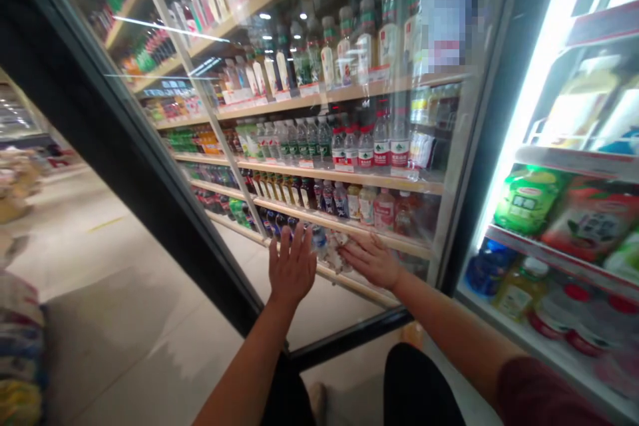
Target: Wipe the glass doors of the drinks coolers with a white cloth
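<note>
A person extends both bare forearms (254, 363) forward, the left hand (292, 266) raised with its back showing and fingers spread upward, the right hand (372, 261) angled inward at nearly the same height, fingers outstretched toward the left. A dark red sleeve (536, 389) covers the right upper arm; dark-clad legs (419, 389) show below.

Stands open as a tall glass door (319, 106), clear enough to see through, with a wide dark frame (150, 180) along the left side and the bottom edge. Slants across the view, with the left edge running from upper left down toward the lower middle. Gleams in bright streaks and dots higher up. Low down, at the fingers of the right hand (374, 259), bunched and wrinkled: a small pale wad (336, 254), too blurred to tell whether cloth or paper.
</note>
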Demonstrator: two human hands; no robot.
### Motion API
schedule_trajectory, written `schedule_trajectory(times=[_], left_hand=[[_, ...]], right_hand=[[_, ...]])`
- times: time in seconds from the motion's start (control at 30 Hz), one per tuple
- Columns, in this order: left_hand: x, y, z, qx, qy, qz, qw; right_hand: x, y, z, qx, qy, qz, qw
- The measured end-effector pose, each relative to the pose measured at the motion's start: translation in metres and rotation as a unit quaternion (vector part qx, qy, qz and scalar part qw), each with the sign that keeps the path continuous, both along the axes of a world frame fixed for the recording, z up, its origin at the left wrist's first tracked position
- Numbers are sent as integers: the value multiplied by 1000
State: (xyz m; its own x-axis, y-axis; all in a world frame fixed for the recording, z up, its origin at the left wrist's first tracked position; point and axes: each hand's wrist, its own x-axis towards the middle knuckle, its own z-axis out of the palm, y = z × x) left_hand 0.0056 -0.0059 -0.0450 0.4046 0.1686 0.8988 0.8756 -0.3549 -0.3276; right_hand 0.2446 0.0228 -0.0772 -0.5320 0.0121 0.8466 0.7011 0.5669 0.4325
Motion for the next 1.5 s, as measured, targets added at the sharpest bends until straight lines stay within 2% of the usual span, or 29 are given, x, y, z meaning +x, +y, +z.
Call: schedule_trajectory(times=[0.1, 0.17, 0.2, 0.27, 0.33, 0.4, 0.47, 0.53, 0.6, 0.67, 0.8, 0.87, 0.9, 0.97, 1.03, 1.1, 1.13, 1.2, 1.27, 1.33, 1.43, 1.5], left_hand=[[-2, 13, -6, 21, 15, 47, 999], [-1, 17, -8, 36, 15, 60, 997], [-1, 18, -9, 40, 16, 64, 997], [0, 18, -9, 44, 18, 66, 997], [0, 17, -8, 43, 19, 69, 997], [0, 16, -8, 40, 18, 71, 996], [0, 16, -9, 39, 13, 72, 997], [0, 16, -10, 40, 9, 71, 997], [1, 16, -10, 42, 8, 70, 997], [1, 15, -10, 41, 11, 70, 997], [2, 13, -8, 32, 5, 71, 997], [1, 13, -8, 28, 2, 64, 998], [1, 14, -9, 25, -1, 59, 998], [0, 15, -11, 18, -9, 47, 999], [-1, 17, -13, 8, -19, 39, 999], [-2, 18, -14, 3, -23, 33, 999], [-1, 17, -14, 3, -22, 31, 999], [0, 15, -12, 7, -20, 34, 999], [0, 13, -10, 13, -14, 46, 999], [0, 11, -9, 16, -2, 51, 999], [-1, 12, -9, 19, 10, 50, 999], [-1, 13, -11, 22, 3, 54, 998]], right_hand=[[6, 8, 44, 21, 101, -20, 994], [6, 13, 63, 19, 167, -29, 985], [4, 13, 65, 14, 182, -31, 983], [-3, 8, 55, 2, 171, -27, 985], [-10, 0, 39, -6, 119, -9, 993], [-14, -7, 35, -2, 67, 6, 998], [-14, -8, 50, 6, 73, -2, 997], [-10, -1, 74, 18, 129, -7, 991], [-7, 9, 89, 20, 165, 20, 986], [-8, 15, 80, 14, 146, 58, 987], [-16, 8, 17, -31, 9, 68, 997], [-16, 3, -1, -45, -47, 65, 996], [-14, 3, 0, -43, -63, 65, 995], [-9, 7, 18, -30, -56, 61, 996], [-4, 15, 44, -24, 8, 43, 999], [-3, 22, 62, -24, 96, 22, 995], [-5, 23, 65, -25, 129, 15, 991], [-14, 16, 57, -24, 154, 24, 987], [-26, -3, 44, -57, 136, 63, 987], [-36, -24, 38, -155, 106, 124, 974], [-36, -43, 58, -312, 98, 194, 925], [-27, -40, 80, -318, 143, 178, 920]])
